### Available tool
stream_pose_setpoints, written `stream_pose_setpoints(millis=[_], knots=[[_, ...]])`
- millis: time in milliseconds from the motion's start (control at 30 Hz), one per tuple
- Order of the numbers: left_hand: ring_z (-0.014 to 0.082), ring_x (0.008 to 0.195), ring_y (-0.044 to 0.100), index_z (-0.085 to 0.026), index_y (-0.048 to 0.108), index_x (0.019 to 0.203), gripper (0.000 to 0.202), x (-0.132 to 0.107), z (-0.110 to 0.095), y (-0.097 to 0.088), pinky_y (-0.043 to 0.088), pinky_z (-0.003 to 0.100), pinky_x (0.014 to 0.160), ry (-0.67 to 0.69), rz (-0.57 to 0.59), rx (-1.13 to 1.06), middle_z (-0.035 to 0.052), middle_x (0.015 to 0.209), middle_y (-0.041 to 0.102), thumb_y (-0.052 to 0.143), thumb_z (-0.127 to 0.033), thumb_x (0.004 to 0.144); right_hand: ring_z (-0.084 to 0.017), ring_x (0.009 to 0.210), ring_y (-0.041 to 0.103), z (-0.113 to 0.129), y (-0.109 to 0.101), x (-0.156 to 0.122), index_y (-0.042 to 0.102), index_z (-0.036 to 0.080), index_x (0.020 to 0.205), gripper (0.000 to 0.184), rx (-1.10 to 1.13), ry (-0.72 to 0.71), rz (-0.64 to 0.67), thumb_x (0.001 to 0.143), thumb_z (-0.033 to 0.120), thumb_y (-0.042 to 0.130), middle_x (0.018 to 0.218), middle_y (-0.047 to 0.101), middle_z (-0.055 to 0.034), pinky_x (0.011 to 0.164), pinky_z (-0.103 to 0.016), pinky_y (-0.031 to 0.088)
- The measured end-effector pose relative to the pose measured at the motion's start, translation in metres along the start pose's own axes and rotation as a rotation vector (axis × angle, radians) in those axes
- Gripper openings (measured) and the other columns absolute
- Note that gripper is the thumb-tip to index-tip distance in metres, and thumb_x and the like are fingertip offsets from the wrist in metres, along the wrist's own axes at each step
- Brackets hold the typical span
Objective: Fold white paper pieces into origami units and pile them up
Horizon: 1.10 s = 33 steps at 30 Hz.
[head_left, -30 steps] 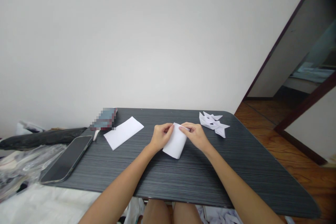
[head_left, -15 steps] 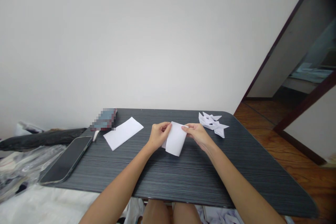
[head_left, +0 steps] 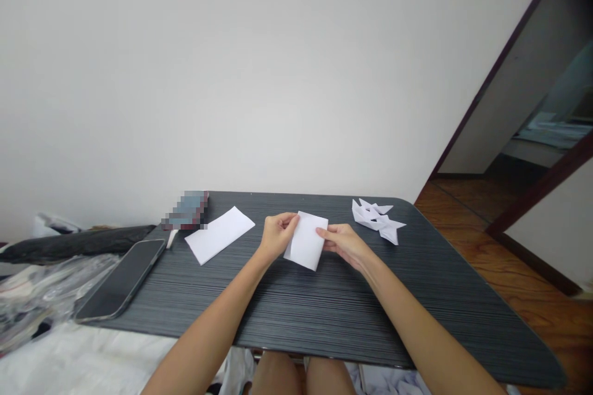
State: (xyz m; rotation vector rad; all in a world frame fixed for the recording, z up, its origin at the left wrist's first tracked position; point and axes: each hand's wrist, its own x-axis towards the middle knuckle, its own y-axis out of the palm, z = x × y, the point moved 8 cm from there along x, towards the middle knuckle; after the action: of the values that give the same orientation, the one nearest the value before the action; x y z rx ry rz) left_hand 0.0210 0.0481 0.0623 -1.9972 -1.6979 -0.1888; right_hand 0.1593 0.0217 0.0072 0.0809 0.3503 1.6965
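Observation:
A folded white sheet of paper (head_left: 307,241) is held above the middle of the dark table (head_left: 319,315). My left hand (head_left: 279,234) pinches its upper left corner between thumb and fingers. On the opposite edge, my right hand (head_left: 341,242) grips the sheet, its thumb lying on the front face and its fingers partly hidden behind. To the right lie folded paper shapes (head_left: 377,217) with pointed tips, close together. Left of my hands, another white folded sheet (head_left: 220,234) rests flat on the table.
A dark-screened phone (head_left: 121,281) lies at the table's left edge. Behind it sits a blurred-out box-like object (head_left: 188,210). Plastic bags (head_left: 44,296) and a long black bundle (head_left: 78,244) lie left of the table. A white wall (head_left: 296,86) rises behind it.
The paper's loose lower flap now lies flatter against the sheet. My right hand has slid lower along the right edge, and my left hand has shifted slightly left.

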Motion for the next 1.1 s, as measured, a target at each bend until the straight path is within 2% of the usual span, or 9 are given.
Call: stream_pose_setpoints(millis=[67,200,400,567,700,833,967,1100], knots=[[0.0164,0.064,0.059,-0.011,0.065,0.075,0.027,0.0,0.0,-0.001,0.042,0.022,0.052,0.004,-0.018,0.004,0.0065,0.072,0.066,0.051,-0.034,0.073,-0.016,0.06,0.062,-0.003,0.003,-0.001,0.065,0.009,0.072,0.022,-0.014,0.025,0.012,0.062,0.028,0.068,0.068,0.067,-0.0095,0.061,-0.028,0.05],[0.0158,0.063,0.059,-0.011,0.065,0.075,0.027,0.001,0.0,-0.006,0.042,0.021,0.052,0.008,-0.069,0.023,0.0063,0.072,0.066,0.05,-0.033,0.073,-0.014,0.06,0.062,-0.001,0.005,-0.001,0.065,0.009,0.077,0.025,0.002,-0.016,-0.032,0.061,0.027,0.069,0.071,0.067,-0.009,0.061,-0.026,0.05],[0.0146,0.06,0.058,-0.011,0.065,0.075,0.027,0.003,0.0,-0.013,0.041,0.02,0.05,0.025,-0.125,0.059,0.0051,0.068,0.066,0.05,-0.033,0.073,-0.011,0.052,0.059,-0.012,0.015,-0.002,0.064,0.008,0.073,0.026,-0.06,0.077,0.064,0.057,0.027,0.071,0.064,0.066,-0.0073,0.058,-0.025,0.049],[0.0151,0.061,0.058,-0.01,0.065,0.073,0.027,0.005,0.002,-0.022,0.042,0.021,0.052,0.009,-0.182,0.077,0.0054,0.069,0.066,0.05,-0.033,0.072,-0.012,0.052,0.06,-0.013,0.02,-0.002,0.059,0.01,0.065,0.025,-0.125,0.043,0.115,0.057,0.03,0.07,0.059,0.065,-0.006,0.056,-0.024,0.047],[0.0154,0.063,0.059,-0.01,0.064,0.072,0.027,0.006,0.003,-0.033,0.042,0.021,0.054,-0.019,-0.261,0.082,0.0055,0.07,0.066,0.05,-0.033,0.072,-0.014,0.057,0.062,-0.013,0.032,-0.005,0.055,0.011,0.065,0.026,-0.176,-0.003,0.187,0.059,0.033,0.068,0.06,0.065,-0.0067,0.057,-0.024,0.047],[0.0161,0.066,0.059,-0.01,0.064,0.072,0.027,0.009,0.006,-0.045,0.043,0.022,0.057,-0.029,-0.321,0.08,0.0056,0.072,0.066,0.05,-0.033,0.071,-0.016,0.06,0.063,-0.013,0.039,-0.011,0.053,0.011,0.064,0.025,-0.194,0.026,0.27,0.059,0.031,0.068,0.063,0.065,-0.0065,0.061,-0.027,0.047],[0.0169,0.067,0.06,-0.009,0.064,0.072,0.026,0.01,0.01,-0.054,0.044,0.023,0.057,-0.054,-0.38,0.056,0.0061,0.072,0.066,0.051,-0.032,0.07,-0.017,0.068,0.063,-0.005,0.033,-0.015,0.058,0.01,0.07,0.024,-0.203,0.064,0.343,0.057,0.026,0.069,0.068,0.066,-0.0078,0.069,-0.03,0.047],[0.0166,0.067,0.059,-0.01,0.064,0.073,0.027,0.009,0.008,-0.038,0.044,0.023,0.058,-0.037,-0.279,0.023,0.0064,0.073,0.066,0.052,-0.033,0.071,-0.015,0.08,0.06,0.015,0.017,-0.011,0.063,0.011,0.084,0.031,-0.066,-0.048,0.245,0.061,0.03,0.067,0.085,0.066,-0.0091,0.079,-0.029,0.044]])
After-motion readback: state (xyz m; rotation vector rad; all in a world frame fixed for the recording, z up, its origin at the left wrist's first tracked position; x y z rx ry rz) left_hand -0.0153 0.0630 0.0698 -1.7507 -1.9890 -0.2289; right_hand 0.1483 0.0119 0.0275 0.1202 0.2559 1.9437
